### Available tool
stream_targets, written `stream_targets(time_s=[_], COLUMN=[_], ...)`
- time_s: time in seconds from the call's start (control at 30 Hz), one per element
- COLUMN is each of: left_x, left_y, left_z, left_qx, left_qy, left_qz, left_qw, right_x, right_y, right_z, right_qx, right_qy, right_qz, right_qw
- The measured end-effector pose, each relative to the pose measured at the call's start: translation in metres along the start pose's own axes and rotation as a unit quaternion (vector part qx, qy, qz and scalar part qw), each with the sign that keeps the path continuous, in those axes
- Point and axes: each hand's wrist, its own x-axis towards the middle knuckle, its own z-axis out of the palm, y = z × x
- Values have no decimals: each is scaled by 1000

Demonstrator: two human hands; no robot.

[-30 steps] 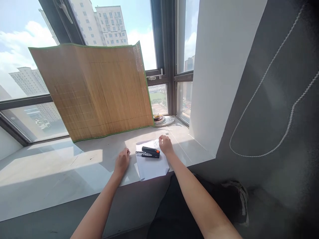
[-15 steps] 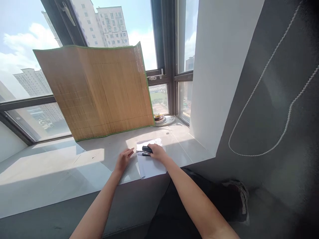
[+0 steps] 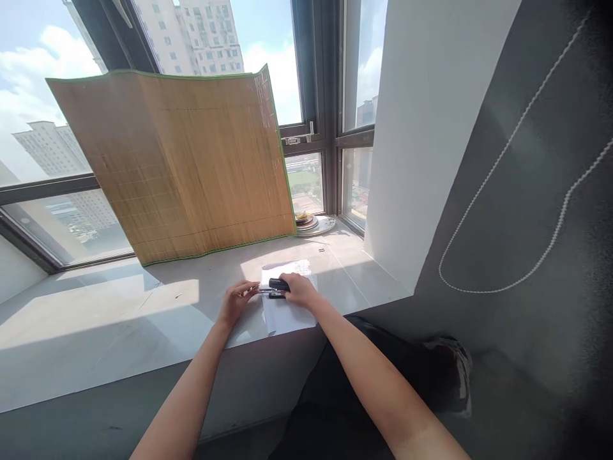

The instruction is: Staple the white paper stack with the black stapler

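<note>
A black stapler (image 3: 278, 285) is held in my right hand (image 3: 299, 291), over a white sheet of paper (image 3: 287, 317) on the windowsill. A thin metal part of the stapler sticks out to the left, toward my left hand (image 3: 235, 301). The fingertips of my left hand are closed at the end of that part; whether they pinch it or something small is too tiny to tell. The far edge of the paper is wrinkled.
On the pale windowsill (image 3: 115, 326), a brown bamboo mat (image 3: 191, 166) with green edging leans against the window. Stacked plates (image 3: 313, 225) stand in the corner. Two small staple-like pieces (image 3: 322, 250) lie beyond the paper. A white beaded cord (image 3: 483, 292) hangs at the right.
My left hand has moved right, up to the metal part of the stapler. The whole view has shifted slightly. My right hand still holds the stapler.
</note>
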Motion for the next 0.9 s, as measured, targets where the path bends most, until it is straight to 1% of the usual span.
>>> stream_targets(time_s=[0.13,0.2,0.33,0.43,0.7,0.9], left_x=[-1,-1,1,3,4,7], left_y=[-2,-3,-2,1,5,8], left_z=[3,3,4,4,3,3], left_qx=[-14,-22,-31,-33,-31,-50], left_qy=[-46,-57,-66,-75,-74,-76], left_qz=[11,15,15,16,-9,-17], left_qw=[999,998,997,996,997,996], right_x=[-2,-2,-3,-3,-2,-3], right_y=[-3,-5,-7,-7,-7,-7], right_z=[-3,-4,-4,-3,-2,-4], right_qx=[-23,-26,-30,-43,-44,-30], right_qy=[-1,-5,-10,-5,-13,-11], right_qz=[-12,-18,-33,-32,-29,-28], right_qw=[1000,999,999,999,999,999])
